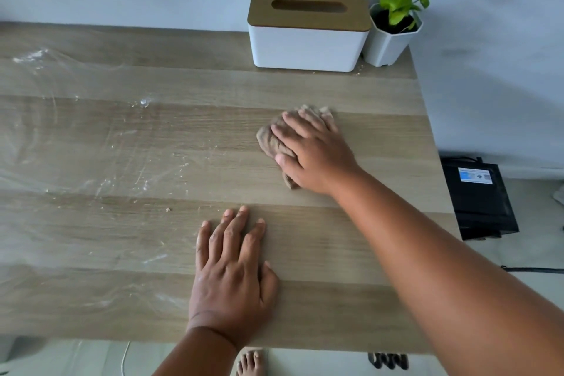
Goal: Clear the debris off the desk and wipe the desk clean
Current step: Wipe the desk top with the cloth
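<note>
My right hand (314, 151) presses flat on a crumpled tan cloth (270, 140) lying on the wooden desk (351, 247), right of the middle. The fingers spread over the cloth and the thumb lies along its near side. Nearer to me, my left hand (232, 272) rests flat on the desk with straight fingers and holds nothing. White smears and small crumbs (143, 180) cover the desk's left half. A single crumb (168, 209) lies just beyond my left fingertips.
A white tissue box with a wooden lid (308, 29) stands at the back right, with a small potted plant (393, 30) beside it at the corner. Crumbs (359, 70) lie by the box's foot. A black device (477, 197) sits on the floor past the desk's right edge.
</note>
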Action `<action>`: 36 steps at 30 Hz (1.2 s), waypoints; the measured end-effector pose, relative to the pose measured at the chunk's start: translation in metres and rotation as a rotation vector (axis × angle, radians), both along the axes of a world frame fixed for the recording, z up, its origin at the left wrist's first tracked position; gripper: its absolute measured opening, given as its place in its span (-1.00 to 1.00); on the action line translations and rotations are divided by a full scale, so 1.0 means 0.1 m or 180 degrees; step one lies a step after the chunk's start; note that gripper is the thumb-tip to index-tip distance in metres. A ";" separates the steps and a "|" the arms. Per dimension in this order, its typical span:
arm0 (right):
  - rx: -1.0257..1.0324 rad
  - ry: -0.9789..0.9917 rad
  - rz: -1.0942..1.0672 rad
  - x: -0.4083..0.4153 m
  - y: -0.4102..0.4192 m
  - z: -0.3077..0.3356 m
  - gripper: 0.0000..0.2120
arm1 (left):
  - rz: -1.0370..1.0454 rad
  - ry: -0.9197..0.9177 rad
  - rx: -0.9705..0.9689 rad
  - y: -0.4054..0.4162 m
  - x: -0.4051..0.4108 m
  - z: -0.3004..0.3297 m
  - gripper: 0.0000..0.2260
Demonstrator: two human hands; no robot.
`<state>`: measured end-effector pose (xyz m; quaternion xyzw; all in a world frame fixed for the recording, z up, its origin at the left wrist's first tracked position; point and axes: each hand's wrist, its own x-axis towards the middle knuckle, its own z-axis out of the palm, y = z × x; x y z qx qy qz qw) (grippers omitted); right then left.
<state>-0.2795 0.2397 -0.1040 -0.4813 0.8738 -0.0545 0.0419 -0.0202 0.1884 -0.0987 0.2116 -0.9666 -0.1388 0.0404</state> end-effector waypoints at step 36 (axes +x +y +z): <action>0.0096 -0.0053 -0.0617 1.05 0.53 -0.01 -0.43 | 0.0025 0.0021 0.0007 0.01 0.01 -0.01 -0.48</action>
